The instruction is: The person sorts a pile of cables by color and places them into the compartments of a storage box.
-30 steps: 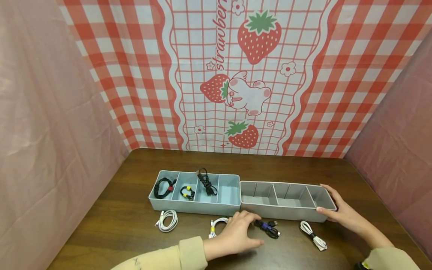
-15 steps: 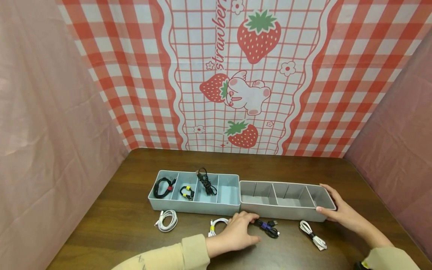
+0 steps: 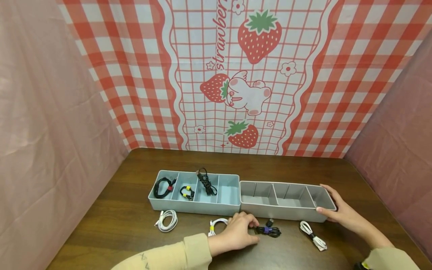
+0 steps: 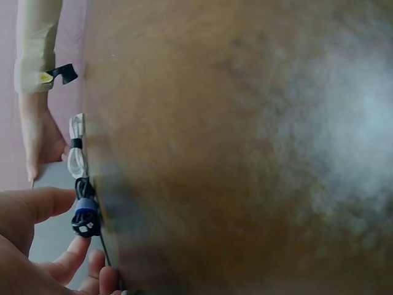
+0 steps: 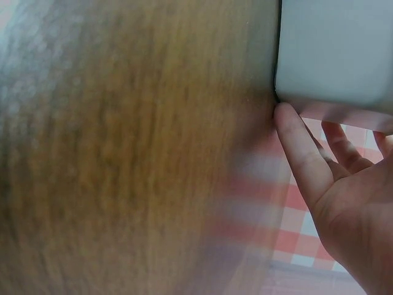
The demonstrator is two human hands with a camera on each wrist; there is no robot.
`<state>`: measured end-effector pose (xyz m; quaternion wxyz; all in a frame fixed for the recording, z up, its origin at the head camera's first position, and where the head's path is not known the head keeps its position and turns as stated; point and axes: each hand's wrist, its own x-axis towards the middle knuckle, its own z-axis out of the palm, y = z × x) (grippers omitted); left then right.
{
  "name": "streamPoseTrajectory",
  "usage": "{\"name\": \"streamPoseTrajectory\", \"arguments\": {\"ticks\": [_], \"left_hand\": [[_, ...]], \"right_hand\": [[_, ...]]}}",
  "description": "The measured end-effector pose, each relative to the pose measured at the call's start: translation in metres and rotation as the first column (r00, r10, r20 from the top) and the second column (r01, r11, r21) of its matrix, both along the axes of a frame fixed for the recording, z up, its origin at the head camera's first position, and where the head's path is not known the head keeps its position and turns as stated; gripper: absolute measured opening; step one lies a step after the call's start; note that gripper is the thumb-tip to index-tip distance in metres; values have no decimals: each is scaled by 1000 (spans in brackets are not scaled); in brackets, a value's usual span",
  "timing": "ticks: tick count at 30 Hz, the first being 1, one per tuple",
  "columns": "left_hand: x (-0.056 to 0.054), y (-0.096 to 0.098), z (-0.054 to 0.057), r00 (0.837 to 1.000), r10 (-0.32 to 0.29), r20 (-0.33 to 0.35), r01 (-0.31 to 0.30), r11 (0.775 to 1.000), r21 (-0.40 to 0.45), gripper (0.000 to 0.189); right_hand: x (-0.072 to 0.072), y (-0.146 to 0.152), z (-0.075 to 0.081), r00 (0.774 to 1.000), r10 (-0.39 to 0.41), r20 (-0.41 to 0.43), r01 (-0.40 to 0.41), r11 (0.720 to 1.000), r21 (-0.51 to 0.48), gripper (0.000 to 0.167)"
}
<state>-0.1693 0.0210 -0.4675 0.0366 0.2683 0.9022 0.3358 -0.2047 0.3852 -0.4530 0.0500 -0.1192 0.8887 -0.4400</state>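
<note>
A bundled black cable [image 3: 269,230] with a purple tie lies on the table before the grey divided box [image 3: 283,212]. My left hand [image 3: 237,230] is at its left end, thumb and fingers spread apart. In the left wrist view, the thumb [image 4: 58,200] and a fingertip [image 4: 80,246] lie either side of the cable [image 4: 86,215], the fingertip close against its end. My right hand [image 3: 341,210] holds the right end of the grey box, thumb at the front wall and fingers at the back. Under the right wrist camera, the thumb [image 5: 295,135] meets the box's corner.
A light-blue divided box [image 3: 195,208] adjoins the grey one at left, holding black cables [image 3: 164,188] in three compartments. White cables lie in front: one coiled [image 3: 167,221], one with a yellow tie [image 3: 214,227] partly behind my left hand, one with a black tie [image 3: 313,236].
The black cable with the purple tie has turned, its plug now pointing toward the grey box. My left hand has shifted slightly. The right hand and both boxes stay put.
</note>
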Motion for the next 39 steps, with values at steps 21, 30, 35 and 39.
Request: {"name": "streamPoseTrajectory", "arguments": {"ticks": [21,30,35,39], "left_hand": [[6,5,-3,990,58,-128,-62,998,-25,13],[14,0,3,979,17,-203,-27,998,-48,13],[16,-2,7,978,-2,-206,-7,999,-45,13],[15,-3,10,977,-9,-212,1,999,-36,12]], "right_hand": [[-1,1,1,1000,-2,23,2,1000,1,81],[-1,1,2,1000,-5,24,4,1000,5,81],[0,0,2,1000,-6,26,5,1000,9,81],[-1,0,2,1000,-4,27,4,1000,0,81]]}}
